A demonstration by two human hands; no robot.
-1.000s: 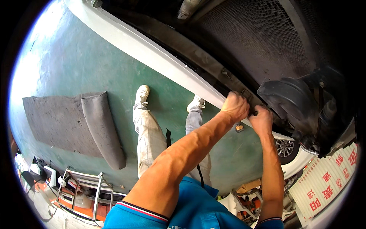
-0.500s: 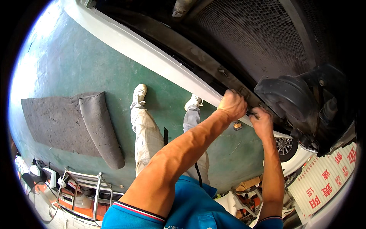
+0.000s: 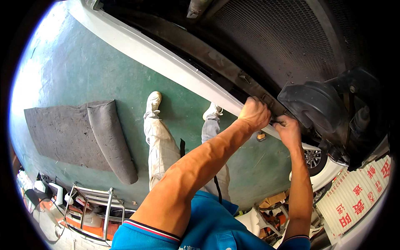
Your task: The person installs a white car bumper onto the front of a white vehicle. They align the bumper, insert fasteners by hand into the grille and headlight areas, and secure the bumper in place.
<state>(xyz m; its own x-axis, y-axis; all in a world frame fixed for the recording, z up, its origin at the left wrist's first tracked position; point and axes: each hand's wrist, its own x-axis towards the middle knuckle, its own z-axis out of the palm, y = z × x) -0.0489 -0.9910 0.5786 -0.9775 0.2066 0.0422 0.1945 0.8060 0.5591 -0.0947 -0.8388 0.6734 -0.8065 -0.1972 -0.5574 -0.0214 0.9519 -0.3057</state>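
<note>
A long white car bumper (image 3: 158, 58) runs diagonally from the upper left to my hands. My left hand (image 3: 255, 113) is closed at its dark inner edge, knuckles up, with the fingertips hidden. Close by on the right, my right hand (image 3: 289, 130) has thumb and fingers pinched together by a small dark piece between the two hands, too small to name. Behind the bumper lies a dirty metal crossbeam (image 3: 216, 62). A black moulded plastic part (image 3: 312, 104) sits just beyond my right hand.
A dark mesh panel (image 3: 283, 37) fills the upper right. Below my hands, a small yellow-and-black object (image 3: 261, 136) shows against the green floor. A folded grey mat (image 3: 71, 133) lies left. Metal racks (image 3: 89, 204), a white car's wheel (image 3: 313, 160) and stacked parts stand around.
My right hand has shifted very slightly, its fingers still pinched. My left hand stays in place on the bumper edge. The view has moved a little.
</note>
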